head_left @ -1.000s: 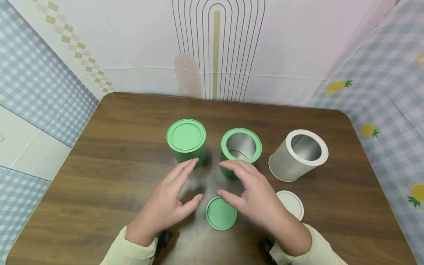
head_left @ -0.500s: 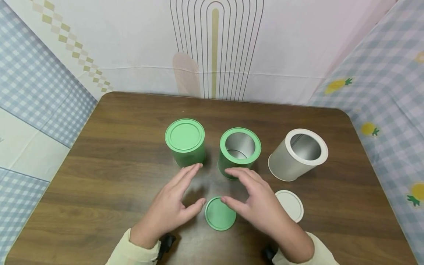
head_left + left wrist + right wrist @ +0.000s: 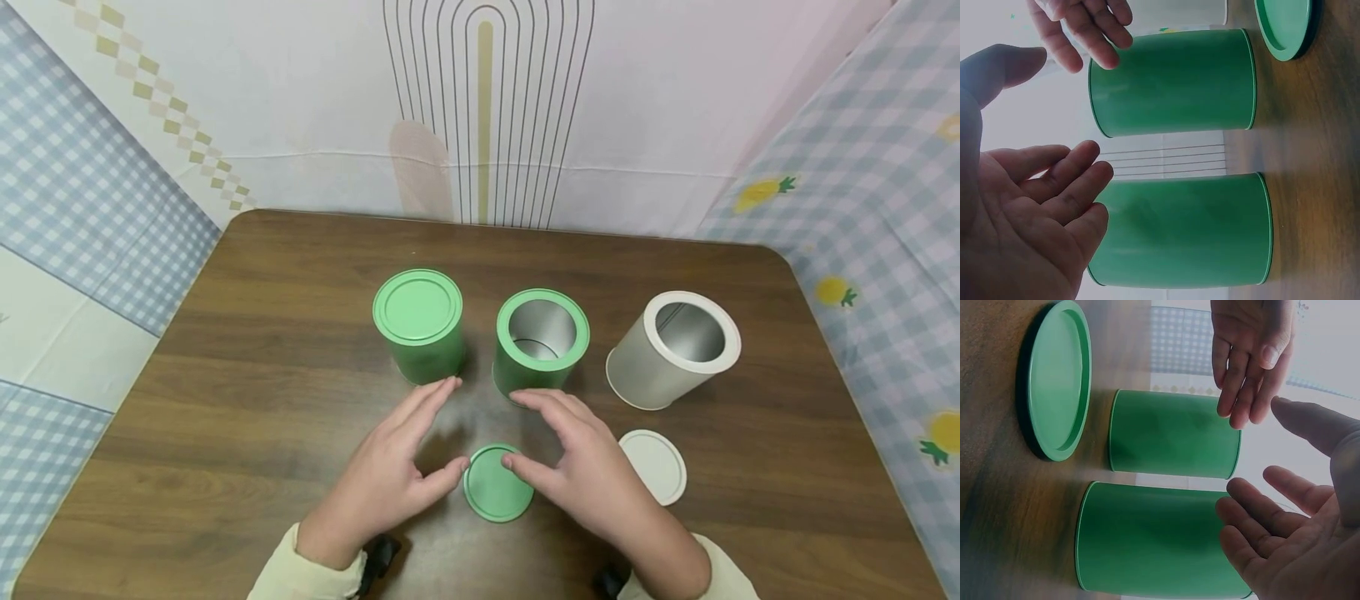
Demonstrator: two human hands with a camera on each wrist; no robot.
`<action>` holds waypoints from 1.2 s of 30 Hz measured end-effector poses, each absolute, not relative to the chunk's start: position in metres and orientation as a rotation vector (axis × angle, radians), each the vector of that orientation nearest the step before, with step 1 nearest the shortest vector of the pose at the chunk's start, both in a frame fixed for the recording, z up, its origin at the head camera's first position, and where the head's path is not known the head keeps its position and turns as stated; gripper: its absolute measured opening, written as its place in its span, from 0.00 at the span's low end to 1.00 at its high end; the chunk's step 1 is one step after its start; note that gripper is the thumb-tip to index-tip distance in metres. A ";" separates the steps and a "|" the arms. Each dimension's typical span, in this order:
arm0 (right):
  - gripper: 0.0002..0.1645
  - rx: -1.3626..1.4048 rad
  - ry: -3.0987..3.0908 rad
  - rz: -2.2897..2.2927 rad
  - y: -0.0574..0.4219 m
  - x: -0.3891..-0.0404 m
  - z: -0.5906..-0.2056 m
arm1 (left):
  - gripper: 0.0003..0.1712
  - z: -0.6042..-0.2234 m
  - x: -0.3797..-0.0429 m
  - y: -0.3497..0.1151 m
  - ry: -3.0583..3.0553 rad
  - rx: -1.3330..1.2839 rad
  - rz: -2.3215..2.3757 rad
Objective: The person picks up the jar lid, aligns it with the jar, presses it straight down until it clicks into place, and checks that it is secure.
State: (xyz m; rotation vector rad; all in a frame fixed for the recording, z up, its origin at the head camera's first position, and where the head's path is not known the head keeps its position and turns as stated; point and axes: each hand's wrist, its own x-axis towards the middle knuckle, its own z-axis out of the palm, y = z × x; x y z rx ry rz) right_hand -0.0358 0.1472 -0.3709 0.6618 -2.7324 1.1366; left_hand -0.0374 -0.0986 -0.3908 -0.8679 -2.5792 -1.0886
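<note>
My left hand [image 3: 393, 467] hovers over the table in front of a green can [image 3: 418, 325] whose lid is on. Facing it, my right hand [image 3: 585, 462] is held in the air before a second green can [image 3: 510, 367], which has no lid and shows a bare metal inside. Both hands have extended, slightly bent fingers with thumbs apart, and neither holds anything. Below and between the thumbs, a round green lid [image 3: 498, 487] lies flat on the table. In the right wrist view, the green lid [image 3: 1057, 381] and both green cans appear sideways, apart from the fingers.
An uncovered white can [image 3: 652, 367] stands at the right, with a white lid [image 3: 656, 467] lying in front of it, beside my right forearm. The brown wooden table [image 3: 247, 375] ends at a patterned cloth [image 3: 300, 100] behind.
Both hands have drawn slightly back toward me and lower in the head view, away from the green cans. The cans and lids stay in place.
</note>
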 end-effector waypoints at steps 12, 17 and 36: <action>0.37 0.640 -2.740 1.148 0.149 -0.035 -0.375 | 0.46 -0.392 -0.036 -0.097 -2.618 -0.872 -1.117; 0.36 0.634 -2.759 1.158 0.149 -0.034 -0.376 | 0.47 -0.393 -0.036 -0.097 -2.608 -0.874 -1.114; 0.37 0.604 -2.809 1.166 0.153 -0.025 -0.391 | 0.46 -0.405 -0.029 -0.091 -2.639 -0.843 -1.144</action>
